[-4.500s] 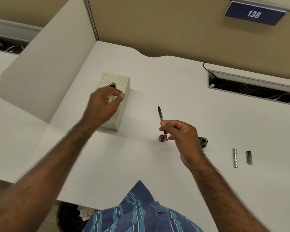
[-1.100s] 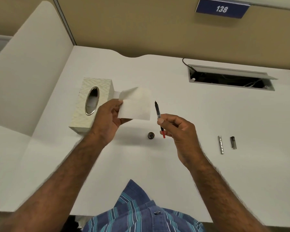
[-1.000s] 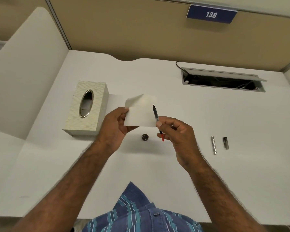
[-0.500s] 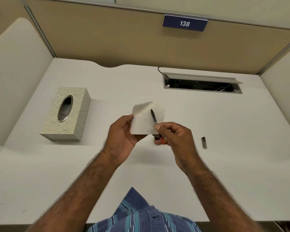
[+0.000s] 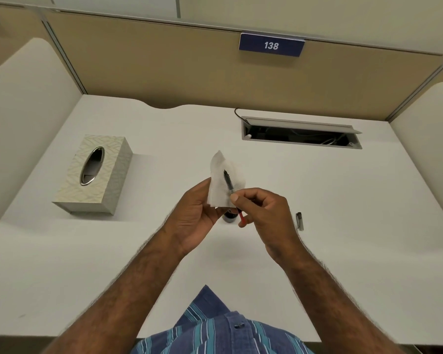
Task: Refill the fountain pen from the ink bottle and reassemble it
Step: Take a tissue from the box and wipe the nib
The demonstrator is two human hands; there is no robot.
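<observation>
the left hand [image 5: 197, 215] is raised above the white counter [image 5: 343, 200], palm turned inward, its grip pinching a thin white tissue [image 5: 224, 182] held upright. ink could soak through to the fingers or smear if the wipe drags hard. behind the hands, a dark ink bottle [image 5: 229, 217] may tip if bumped. the right hand [image 5: 266, 215], wrist cocked, pinches the black fountain pen section with its red converter end [image 5: 230, 185], nib against the tissue.

bare forearms, hairy, no sleeves in view. left hand [image 5: 197, 215] and right hand [image 5: 266, 218] without rings or watch. blue shirt [image 5: 220, 330] with teal and white stripes, small button, possibly two.
</observation>
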